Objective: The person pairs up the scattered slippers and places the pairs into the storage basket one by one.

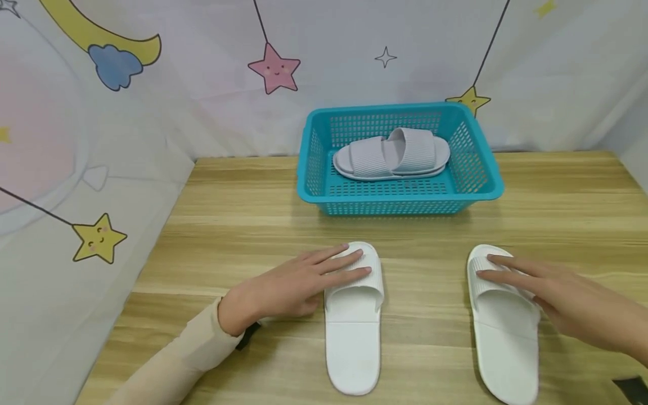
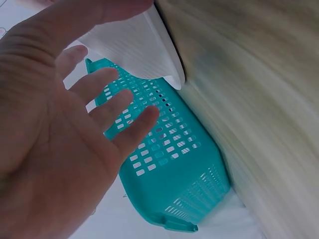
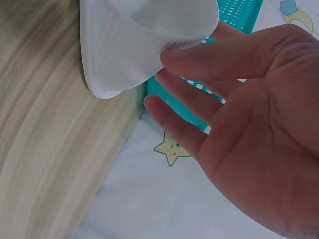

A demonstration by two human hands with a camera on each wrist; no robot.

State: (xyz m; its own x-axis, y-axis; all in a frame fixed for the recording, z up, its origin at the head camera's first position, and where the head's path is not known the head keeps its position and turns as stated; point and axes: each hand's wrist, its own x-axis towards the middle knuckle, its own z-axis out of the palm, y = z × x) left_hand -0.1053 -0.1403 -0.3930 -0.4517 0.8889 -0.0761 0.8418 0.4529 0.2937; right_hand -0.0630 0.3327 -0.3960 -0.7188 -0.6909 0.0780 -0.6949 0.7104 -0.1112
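a flat, white, open-toed slipper with a ribbed strap [image 1: 352, 343] is lying on the wood-grained worktop [image 1: 243, 225], toe pointing away from the person. the left hand [image 1: 291, 284] is extending loosely parted fingers over its strap. well apart on the right, a matching white slipper [image 1: 508, 349] is lying slightly angled, and the right hand [image 1: 567, 298] is stretching relaxed fingers over that strap; fingertip contact is staying unclear. beyond both, a rectangular teal perforated plastic basket [image 1: 400, 199] is holding pale grey ribbed slippers [image 1: 368, 158]. a white star-printed cloth [image 1: 344, 50] is hanging behind.
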